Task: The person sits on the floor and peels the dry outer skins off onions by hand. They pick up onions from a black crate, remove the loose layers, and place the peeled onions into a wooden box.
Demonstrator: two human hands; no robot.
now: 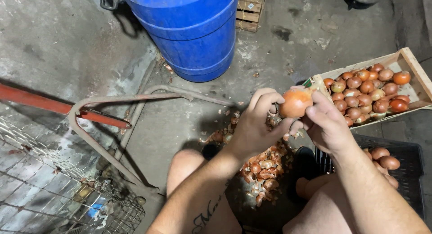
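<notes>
- Above the concrete floor, between the person's bare knees, one orange-brown onion is held up in both hands.
- Left hand: fingers curled over, clamped on the onion's left side; thumb underneath.
- Right hand: fingers clamped on the onion's right side and top; fingertips lie across its skin. Onion touches both hands, clear of the floor.
- Directly below the hands: heap of loose onion skins on the floor, between the feet, spreading towards the left knee.
- Right edge of the floor: shallow wooden crate, tilted, filled with unpeeled brown onions; its near corner sits just behind the held onion.
- Lower right corner: black plastic crate beside the right forearm; a few paler onions lie inside, partly hidden by the arm.
- Far edge, centre: blue plastic barrel standing upright; wooden pallet just behind it.
- Left edge: rusty metal tube frame with a red bar crossing it; wire mesh cage in the lower left corner, holding scraps too small to identify.
- Left forearm carries a dark tattoo, partly cut off at the bottom.
</notes>
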